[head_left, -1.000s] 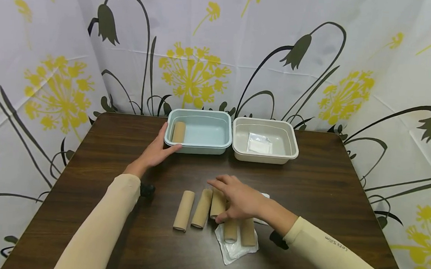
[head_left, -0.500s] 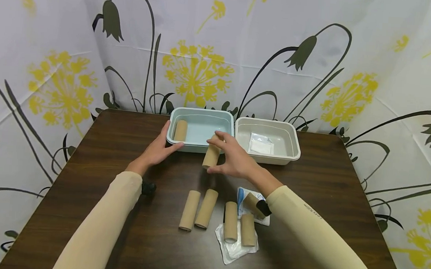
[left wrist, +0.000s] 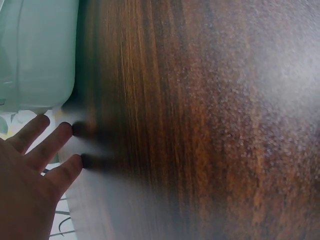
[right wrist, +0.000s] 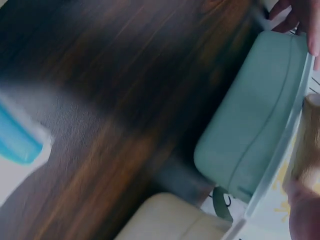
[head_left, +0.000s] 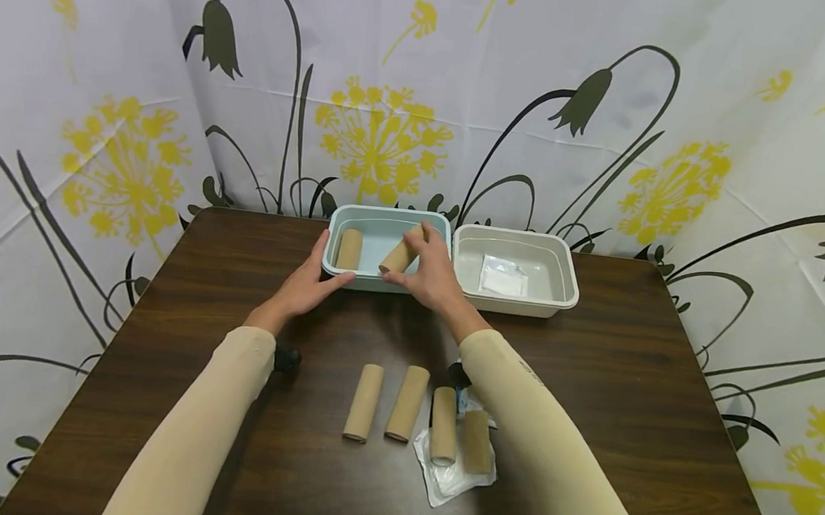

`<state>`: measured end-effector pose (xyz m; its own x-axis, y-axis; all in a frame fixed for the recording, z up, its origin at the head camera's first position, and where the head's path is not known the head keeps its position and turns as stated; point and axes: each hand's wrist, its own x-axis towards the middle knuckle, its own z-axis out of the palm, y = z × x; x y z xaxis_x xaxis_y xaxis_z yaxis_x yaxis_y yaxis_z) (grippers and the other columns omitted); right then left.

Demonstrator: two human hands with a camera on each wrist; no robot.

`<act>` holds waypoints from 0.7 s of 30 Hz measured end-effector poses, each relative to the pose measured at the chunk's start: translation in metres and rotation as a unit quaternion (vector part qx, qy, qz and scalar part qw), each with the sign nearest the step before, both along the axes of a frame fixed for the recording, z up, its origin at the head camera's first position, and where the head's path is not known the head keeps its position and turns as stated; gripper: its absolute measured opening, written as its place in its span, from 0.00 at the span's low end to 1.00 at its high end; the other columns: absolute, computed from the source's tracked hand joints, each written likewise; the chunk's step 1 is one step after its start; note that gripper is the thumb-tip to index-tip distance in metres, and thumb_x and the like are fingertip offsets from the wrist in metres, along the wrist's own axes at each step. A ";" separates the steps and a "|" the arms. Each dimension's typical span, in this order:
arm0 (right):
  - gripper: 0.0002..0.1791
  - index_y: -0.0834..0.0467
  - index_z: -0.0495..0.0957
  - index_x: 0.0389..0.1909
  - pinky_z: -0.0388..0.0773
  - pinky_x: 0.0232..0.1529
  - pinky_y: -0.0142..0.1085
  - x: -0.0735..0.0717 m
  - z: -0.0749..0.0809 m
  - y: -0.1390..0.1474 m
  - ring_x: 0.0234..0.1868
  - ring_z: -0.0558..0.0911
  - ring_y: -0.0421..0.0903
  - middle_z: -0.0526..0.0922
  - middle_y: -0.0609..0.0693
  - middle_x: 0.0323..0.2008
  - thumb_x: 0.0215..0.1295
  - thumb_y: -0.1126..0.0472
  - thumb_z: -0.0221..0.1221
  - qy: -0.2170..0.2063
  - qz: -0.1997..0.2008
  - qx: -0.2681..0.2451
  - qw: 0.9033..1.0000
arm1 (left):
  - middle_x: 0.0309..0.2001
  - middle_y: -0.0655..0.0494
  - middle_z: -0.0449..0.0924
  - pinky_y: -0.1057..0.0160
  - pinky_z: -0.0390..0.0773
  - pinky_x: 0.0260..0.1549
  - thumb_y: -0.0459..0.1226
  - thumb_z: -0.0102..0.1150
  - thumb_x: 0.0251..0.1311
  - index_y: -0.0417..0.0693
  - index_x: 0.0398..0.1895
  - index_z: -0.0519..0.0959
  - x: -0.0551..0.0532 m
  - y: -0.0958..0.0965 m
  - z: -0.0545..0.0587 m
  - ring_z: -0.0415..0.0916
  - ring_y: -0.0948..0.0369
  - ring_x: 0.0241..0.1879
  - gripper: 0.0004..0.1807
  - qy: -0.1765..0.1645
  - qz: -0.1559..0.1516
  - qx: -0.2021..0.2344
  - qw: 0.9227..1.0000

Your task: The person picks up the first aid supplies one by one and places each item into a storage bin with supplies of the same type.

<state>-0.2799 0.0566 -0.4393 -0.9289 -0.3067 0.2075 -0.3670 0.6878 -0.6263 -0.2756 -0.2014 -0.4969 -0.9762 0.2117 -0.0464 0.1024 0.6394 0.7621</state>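
My right hand (head_left: pixel 434 276) pinches a cardboard tube (head_left: pixel 400 257) between thumb and fingers, tilted over the right half of the light blue bin (head_left: pixel 389 285). That tube (right wrist: pixel 306 145) shows at the right edge of the right wrist view, partly cut off. Another cardboard tube (head_left: pixel 349 250) lies inside the bin by its left wall. My left hand (head_left: pixel 304 286) rests at the bin's left front corner, thumb along the front and fingers by the side. In the left wrist view, several fingers (left wrist: pixel 52 145) extend beside the blue wall.
A cream bin (head_left: pixel 516 305) with a white packet (head_left: pixel 502 277) in it stands right of the blue one. Several tubes (head_left: pixel 364 404) lie on the brown table (head_left: pixel 611 364) nearer me, some over white packets (head_left: pixel 441 484). My right forearm partly covers those. A patterned curtain hangs behind.
My right hand took a tube from the group on the table and carried it up and left over the blue bin. My left hand has stayed at the bin's corner.
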 end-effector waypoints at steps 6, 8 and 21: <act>0.46 0.60 0.65 0.71 0.62 0.67 0.44 -0.002 -0.003 -0.012 0.74 0.53 0.55 0.48 0.59 0.76 0.53 0.52 0.74 -0.017 -0.052 -0.018 0.998 | 0.79 0.49 0.36 0.36 0.50 0.66 0.63 0.53 0.63 0.65 0.78 0.25 0.000 0.001 0.000 0.46 0.43 0.74 0.55 0.004 -0.002 0.000 1.000; 0.47 0.61 0.64 0.71 0.62 0.67 0.43 -0.003 -0.005 -0.015 0.74 0.53 0.54 0.48 0.59 0.76 0.53 0.52 0.74 -0.018 -0.055 -0.015 0.998 | 0.79 0.49 0.36 0.36 0.50 0.65 0.63 0.53 0.64 0.64 0.78 0.25 0.001 0.002 0.000 0.46 0.43 0.74 0.55 0.007 -0.003 -0.001 1.000; 0.21 0.59 0.80 0.58 0.63 0.66 0.41 0.000 -0.012 -0.018 0.68 0.68 0.51 0.70 0.51 0.68 0.63 0.65 0.64 -0.029 0.019 0.027 0.999 | 0.79 0.48 0.36 0.35 0.50 0.65 0.64 0.52 0.64 0.65 0.78 0.25 0.002 0.000 -0.004 0.46 0.42 0.74 0.55 0.005 0.009 0.000 1.000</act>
<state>-0.2796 0.0382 -0.4509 -0.9262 -0.3515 0.1365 -0.3583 0.7073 -0.6094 -0.2740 -0.2017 -0.5007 -0.9804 0.1937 -0.0363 0.0987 0.6418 0.7605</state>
